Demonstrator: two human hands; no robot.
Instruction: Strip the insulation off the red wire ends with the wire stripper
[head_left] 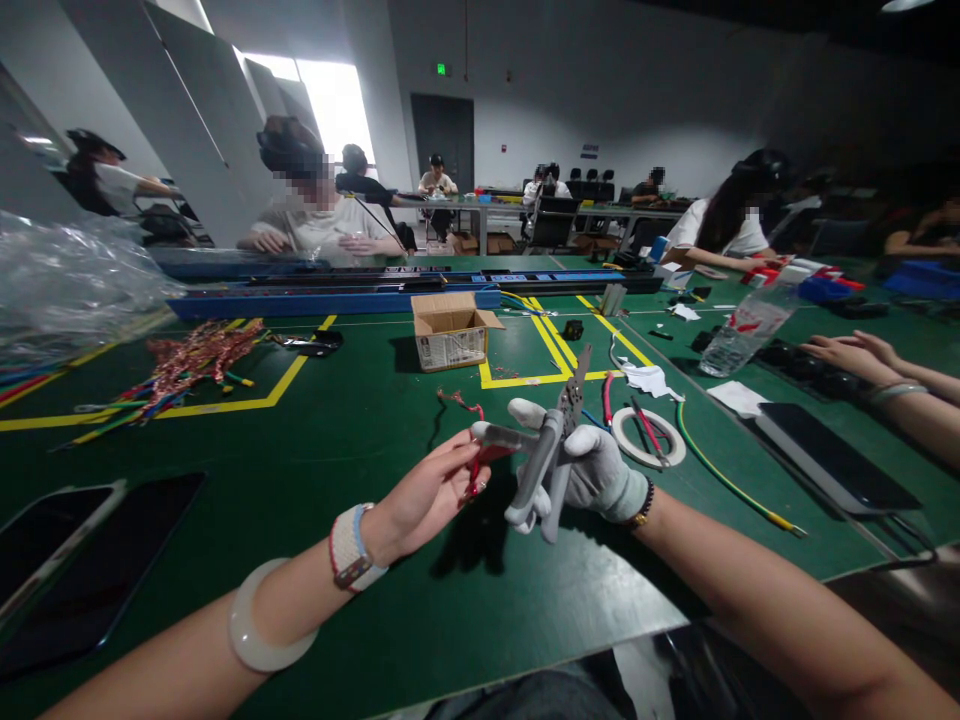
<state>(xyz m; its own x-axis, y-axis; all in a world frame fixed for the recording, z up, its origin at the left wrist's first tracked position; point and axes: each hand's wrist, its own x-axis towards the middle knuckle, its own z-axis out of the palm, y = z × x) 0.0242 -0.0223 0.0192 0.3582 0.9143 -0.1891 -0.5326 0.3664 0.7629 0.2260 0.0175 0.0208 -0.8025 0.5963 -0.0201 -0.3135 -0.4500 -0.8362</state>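
Observation:
My bare left hand (429, 492) pinches a short red wire (475, 470), whose stripped copper strands rise loosely above the fingers. My right hand (600, 474) wears a grey-white glove and holds grey-handled wire pliers (551, 450), jaws pointing up. One gloved finger reaches left and touches the red wire or my left fingertips. Right of the glove, a roll of white tape (678, 446) lies flat with red wire pieces inside it. A green-yellow cable (720, 480) curves beside the roll.
On the green table (330, 560) stand an open cardboard box (452, 342) and a plastic bottle (739, 335). A pile of copper-ended wires (195, 362) lies left, with phones (112, 560) nearer me. A power bank (836, 455) and another person's hands (862, 360) are right.

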